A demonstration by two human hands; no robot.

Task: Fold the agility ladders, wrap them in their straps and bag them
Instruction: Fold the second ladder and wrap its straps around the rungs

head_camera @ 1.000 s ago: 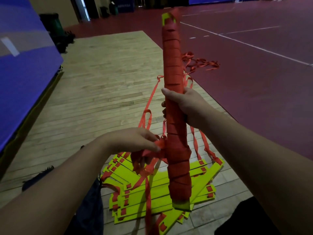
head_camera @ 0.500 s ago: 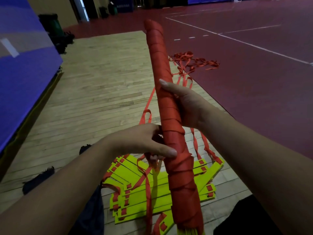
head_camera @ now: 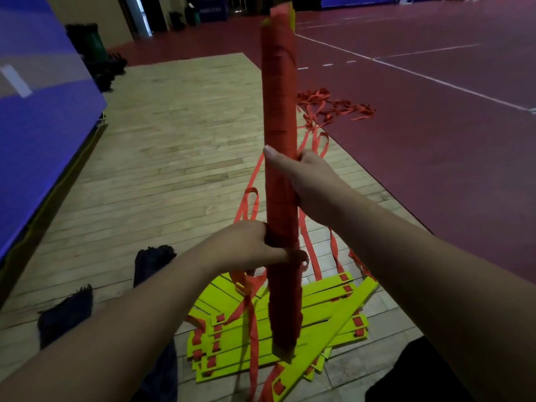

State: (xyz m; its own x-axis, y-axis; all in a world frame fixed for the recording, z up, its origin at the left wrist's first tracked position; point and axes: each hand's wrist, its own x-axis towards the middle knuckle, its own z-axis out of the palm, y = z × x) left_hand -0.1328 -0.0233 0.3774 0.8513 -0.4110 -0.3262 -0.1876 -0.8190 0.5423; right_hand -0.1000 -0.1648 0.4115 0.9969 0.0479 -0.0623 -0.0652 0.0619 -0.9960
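Holding the strap-wrapped ladder (head_camera: 279,97) upright in front of us, we grip it with both hands. Our right hand (head_camera: 307,184) curls around its middle, thumb laid across the front. Our left hand (head_camera: 246,245) closes round it just below, thumb pressed on the wrapping. Under our hands a second ladder (head_camera: 327,323) lies as a heap of yellow rungs on the wooden floor (head_camera: 174,158), its loose orange straps (head_camera: 333,107) trailing away beyond our right hand. Some dark cloth (head_camera: 153,259) lies left of our left arm.

Wrapped bundle (head_camera: 280,117) upright — loose rungs (head_camera: 324,323) on floor (head_camera: 174,146) beneath.
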